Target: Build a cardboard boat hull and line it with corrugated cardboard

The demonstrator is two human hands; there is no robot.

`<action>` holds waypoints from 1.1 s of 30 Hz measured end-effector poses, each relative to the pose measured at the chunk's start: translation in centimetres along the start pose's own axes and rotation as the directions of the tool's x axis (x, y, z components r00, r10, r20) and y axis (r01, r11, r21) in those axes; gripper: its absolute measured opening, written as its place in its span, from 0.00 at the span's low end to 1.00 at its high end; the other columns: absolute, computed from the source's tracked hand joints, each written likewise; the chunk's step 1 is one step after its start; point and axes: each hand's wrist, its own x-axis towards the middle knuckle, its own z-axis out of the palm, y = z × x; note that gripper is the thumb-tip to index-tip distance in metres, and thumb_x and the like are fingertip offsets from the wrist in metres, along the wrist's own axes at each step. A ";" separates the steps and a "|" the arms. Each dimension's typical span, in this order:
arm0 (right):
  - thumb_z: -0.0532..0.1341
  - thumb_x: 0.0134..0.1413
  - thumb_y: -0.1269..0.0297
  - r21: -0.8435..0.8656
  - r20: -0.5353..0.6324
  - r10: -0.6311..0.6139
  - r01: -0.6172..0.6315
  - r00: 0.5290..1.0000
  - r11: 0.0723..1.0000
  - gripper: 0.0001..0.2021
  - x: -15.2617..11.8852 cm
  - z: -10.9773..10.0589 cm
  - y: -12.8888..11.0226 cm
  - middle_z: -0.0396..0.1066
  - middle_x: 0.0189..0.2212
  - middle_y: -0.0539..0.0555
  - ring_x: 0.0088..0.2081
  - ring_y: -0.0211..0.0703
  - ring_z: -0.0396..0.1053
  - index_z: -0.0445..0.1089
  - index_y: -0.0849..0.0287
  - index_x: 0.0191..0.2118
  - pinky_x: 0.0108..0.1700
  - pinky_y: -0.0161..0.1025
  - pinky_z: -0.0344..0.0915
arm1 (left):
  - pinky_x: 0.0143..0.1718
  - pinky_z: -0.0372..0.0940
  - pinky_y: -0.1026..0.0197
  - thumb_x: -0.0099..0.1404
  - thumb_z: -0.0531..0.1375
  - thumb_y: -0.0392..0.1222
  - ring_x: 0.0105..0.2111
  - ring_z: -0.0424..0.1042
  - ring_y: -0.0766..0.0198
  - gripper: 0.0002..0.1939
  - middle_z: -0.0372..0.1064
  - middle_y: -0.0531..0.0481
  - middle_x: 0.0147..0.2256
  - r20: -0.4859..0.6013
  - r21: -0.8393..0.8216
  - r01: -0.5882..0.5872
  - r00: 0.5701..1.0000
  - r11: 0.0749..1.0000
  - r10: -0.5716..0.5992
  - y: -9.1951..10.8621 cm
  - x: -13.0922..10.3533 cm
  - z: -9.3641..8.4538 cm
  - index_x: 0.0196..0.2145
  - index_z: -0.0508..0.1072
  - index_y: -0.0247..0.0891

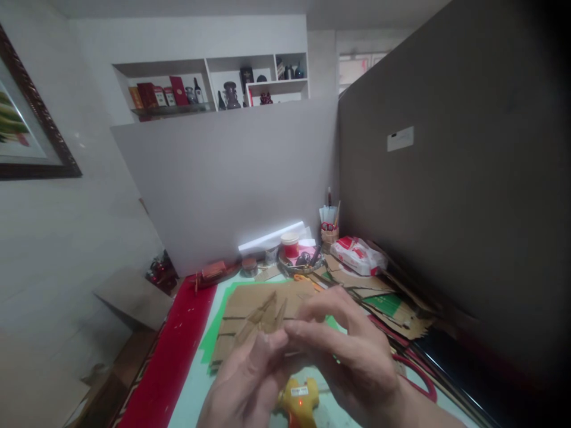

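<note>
My left hand [245, 383] and my right hand [354, 351] meet over the near part of the table, fingertips close together. Both are closed, thumbs against fingers; what they pinch, if anything, is too small or hidden to make out. Just beyond them are pointed, folded brown cardboard pieces [263, 312]; whether these lie on the sheet behind or touch my left fingers, I cannot tell. That brown cardboard sheet [236, 294] has dark slits and lies over green card [209, 342]. Below and between my hands is a yellow glue gun [301, 401] with a small red light.
Red-handled scissors [428, 380], partly hidden, lie right of my right hand. Cardboard scraps [370, 285] and a plastic packet [359, 255] fill the right side. A tray [301, 270], a red-and-white cup [289, 245] and a pen holder [330, 236] stand behind. Grey panels [250, 178] enclose the table.
</note>
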 end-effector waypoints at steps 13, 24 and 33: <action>0.48 0.72 0.63 0.215 -0.037 0.543 -0.524 0.839 0.824 0.17 0.3 -1.5 1.3 0.52 0.23 0.45 0.25 0.36 0.53 0.54 0.55 0.27 0.26 0.34 0.54 | 0.67 0.49 0.50 0.71 0.51 0.52 0.66 0.52 0.45 0.31 0.57 0.32 0.64 0.425 -0.305 0.067 0.902 0.950 0.073 0.6 0.7 -2.4 0.60 0.66 0.22; 0.52 0.69 0.69 0.082 0.222 0.376 -0.401 0.900 0.912 0.10 1.0 -1.0 0.7 0.75 0.41 0.52 0.42 0.41 0.71 0.71 0.55 0.47 0.44 0.37 0.66 | 0.67 0.50 0.57 0.74 0.41 0.44 0.65 0.56 0.54 0.28 0.61 0.40 0.63 0.398 -0.192 -0.044 0.910 0.980 0.119 1.2 0.6 -3.0 0.61 0.67 0.27; 0.57 0.63 0.75 0.058 0.032 0.287 -0.288 0.957 0.956 0.09 0.3 -0.3 0.7 0.76 0.37 0.58 0.38 0.44 0.70 0.74 0.64 0.43 0.43 0.42 0.66 | 0.69 0.39 0.50 0.69 0.53 0.54 0.66 0.54 0.48 0.26 0.63 0.46 0.62 0.184 -0.031 -0.059 0.981 0.998 0.064 0.7 0.0 -3.8 0.57 0.73 0.37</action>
